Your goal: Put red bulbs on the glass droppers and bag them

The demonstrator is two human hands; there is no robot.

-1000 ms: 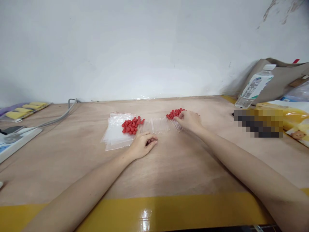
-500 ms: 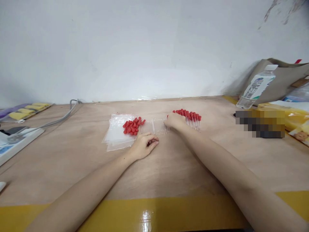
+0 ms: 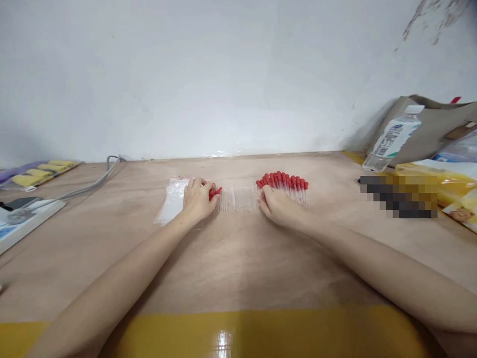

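Note:
My left hand point(image 3: 197, 200) is over the pile of red rubber bulbs point(image 3: 215, 191), its fingers curled down onto them and hiding most of the pile. The bulbs lie on the right part of several clear zip bags point(image 3: 169, 201). Thumb and fingers of my right hand point(image 3: 278, 206) are closed on a thin glass dropper tube point(image 3: 257, 194), only partly visible. Between the hands, a row of bare glass tubes point(image 3: 242, 199) lies side by side. Behind my right hand, several droppers with red bulbs point(image 3: 285, 178) fan out in a row, their lower tubes partly covered.
To the right stand a tilted plastic bottle point(image 3: 393, 139), a grey-brown bag point(image 3: 436, 117) and a yellow package point(image 3: 439, 181). A power strip point(image 3: 33, 223) with a grey cable point(image 3: 95, 180) lies at the left, near a pack with yellow items point(image 3: 40, 171). Yellow tape point(image 3: 186, 333) lines the front edge.
My left hand has moved up and left from the table onto the red bulbs. The right hand has shifted slightly right and toward me, uncovering more of the red-capped droppers.

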